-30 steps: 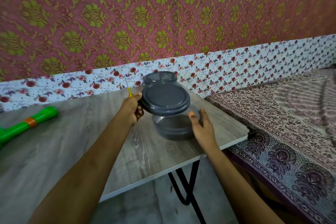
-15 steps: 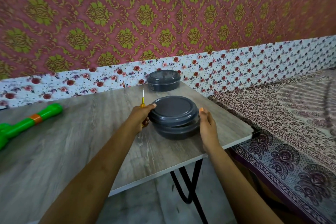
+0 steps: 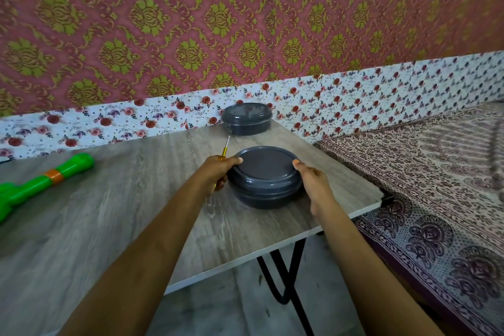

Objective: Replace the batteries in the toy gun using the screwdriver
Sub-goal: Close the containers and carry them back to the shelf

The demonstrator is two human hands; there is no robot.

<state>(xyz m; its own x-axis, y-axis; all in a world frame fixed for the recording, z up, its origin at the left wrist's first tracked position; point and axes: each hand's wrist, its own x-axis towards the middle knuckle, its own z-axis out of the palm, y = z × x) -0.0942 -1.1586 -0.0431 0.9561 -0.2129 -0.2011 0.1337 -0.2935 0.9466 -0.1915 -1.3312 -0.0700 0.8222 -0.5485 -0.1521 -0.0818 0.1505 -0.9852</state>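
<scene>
The screwdriver [image 3: 224, 150] was clamped in the left hand [image 3: 218, 173], its fingers curled round the yellow handle. The thin shaft stuck out above the knuckles, nearly upright, with its tip pointing up and away towards the wall. That hand's thumb rested on the left rim of the near tub [image 3: 264, 183]. The right hand [image 3: 313, 185] lay against the tub's right side with its thumb on the lid edge; whether its fingers curled round the wall could not be told. The tub was lidded and its contents were hidden, as with the far tub [image 3: 246, 118] by the wall. The gun [image 3: 41, 185] lay on the table [image 3: 136, 213], well to the left of both hands, its long axis running from the near left towards the far right.
</scene>
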